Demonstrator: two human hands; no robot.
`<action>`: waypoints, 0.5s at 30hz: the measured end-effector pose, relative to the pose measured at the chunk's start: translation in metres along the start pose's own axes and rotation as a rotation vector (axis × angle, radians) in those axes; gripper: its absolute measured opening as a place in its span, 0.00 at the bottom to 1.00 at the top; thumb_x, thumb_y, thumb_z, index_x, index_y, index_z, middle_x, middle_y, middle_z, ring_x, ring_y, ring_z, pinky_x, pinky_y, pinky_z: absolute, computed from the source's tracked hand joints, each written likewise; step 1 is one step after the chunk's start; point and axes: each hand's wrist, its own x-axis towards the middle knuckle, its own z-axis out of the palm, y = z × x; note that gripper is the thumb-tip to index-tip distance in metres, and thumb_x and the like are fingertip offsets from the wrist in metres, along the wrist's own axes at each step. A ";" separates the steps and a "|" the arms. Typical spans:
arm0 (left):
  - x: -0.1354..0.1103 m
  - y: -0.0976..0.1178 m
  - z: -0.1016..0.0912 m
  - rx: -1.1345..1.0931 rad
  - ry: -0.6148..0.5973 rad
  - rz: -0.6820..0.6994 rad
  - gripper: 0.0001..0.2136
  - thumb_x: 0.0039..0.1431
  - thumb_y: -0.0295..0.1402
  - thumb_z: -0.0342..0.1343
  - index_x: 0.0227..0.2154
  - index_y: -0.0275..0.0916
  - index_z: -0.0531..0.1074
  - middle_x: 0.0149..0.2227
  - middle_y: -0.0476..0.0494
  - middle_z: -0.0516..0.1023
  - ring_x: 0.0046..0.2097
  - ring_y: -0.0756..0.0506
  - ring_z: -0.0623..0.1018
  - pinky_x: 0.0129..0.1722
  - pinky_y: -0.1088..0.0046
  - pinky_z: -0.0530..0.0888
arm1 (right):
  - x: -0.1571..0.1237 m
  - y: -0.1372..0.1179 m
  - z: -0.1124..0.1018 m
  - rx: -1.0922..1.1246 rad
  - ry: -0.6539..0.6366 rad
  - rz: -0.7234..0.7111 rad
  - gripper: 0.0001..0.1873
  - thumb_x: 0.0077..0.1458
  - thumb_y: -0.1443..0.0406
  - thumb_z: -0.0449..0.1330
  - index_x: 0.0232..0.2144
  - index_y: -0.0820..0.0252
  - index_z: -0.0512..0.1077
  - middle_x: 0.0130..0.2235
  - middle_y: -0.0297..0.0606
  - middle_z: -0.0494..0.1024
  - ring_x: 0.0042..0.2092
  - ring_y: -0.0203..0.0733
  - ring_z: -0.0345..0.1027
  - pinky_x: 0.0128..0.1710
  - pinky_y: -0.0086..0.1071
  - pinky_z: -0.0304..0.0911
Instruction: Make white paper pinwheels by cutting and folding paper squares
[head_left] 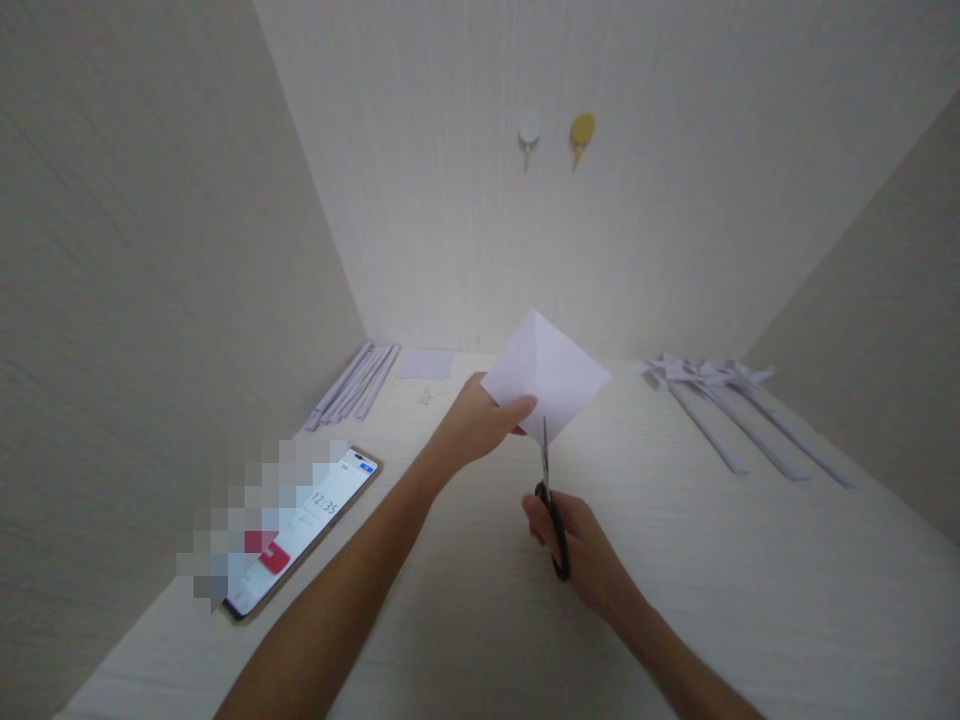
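Cutting seemed to be the step in hand: the scissors [555,518] met the near corner of a white paper sheet [566,370], raised above the tabletop [465,570] between the hands. Whether paper lay between the blades was hard to tell. The left hand [480,422] pinched the sheet near its left corner, thumb on top; the right hand's [581,542] grip was wrapped around the black handles. The next move, I judged, called for holding the sheet taut and lining the blades up before squeezing. The sheet stood diamond-wise, one corner toward the back wall [450,220], its crease [535,350] running near to far. The scissors' long axis ran roughly the same way, tips pointing away from the person.
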 end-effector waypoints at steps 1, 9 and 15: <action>0.000 0.000 0.000 0.000 -0.001 0.002 0.08 0.43 0.31 0.52 0.26 0.30 0.69 0.23 0.45 0.73 0.25 0.50 0.73 0.23 0.75 0.73 | 0.000 0.000 0.000 -0.002 0.000 -0.001 0.24 0.49 0.48 0.44 0.16 0.61 0.56 0.18 0.31 0.58 0.21 0.32 0.51 0.20 0.27 0.46; -0.001 0.002 -0.001 -0.005 -0.003 -0.002 0.08 0.43 0.31 0.53 0.25 0.30 0.69 0.23 0.45 0.73 0.25 0.50 0.73 0.23 0.75 0.73 | 0.001 0.000 0.000 -0.008 -0.008 -0.010 0.25 0.49 0.47 0.43 0.15 0.61 0.55 0.17 0.30 0.56 0.20 0.31 0.50 0.19 0.27 0.45; 0.000 0.001 -0.001 -0.014 -0.006 -0.002 0.08 0.43 0.31 0.53 0.26 0.31 0.70 0.25 0.44 0.74 0.26 0.50 0.73 0.24 0.76 0.73 | 0.000 0.000 0.000 -0.002 -0.004 -0.004 0.25 0.49 0.47 0.43 0.14 0.60 0.54 0.16 0.30 0.55 0.19 0.30 0.49 0.18 0.27 0.43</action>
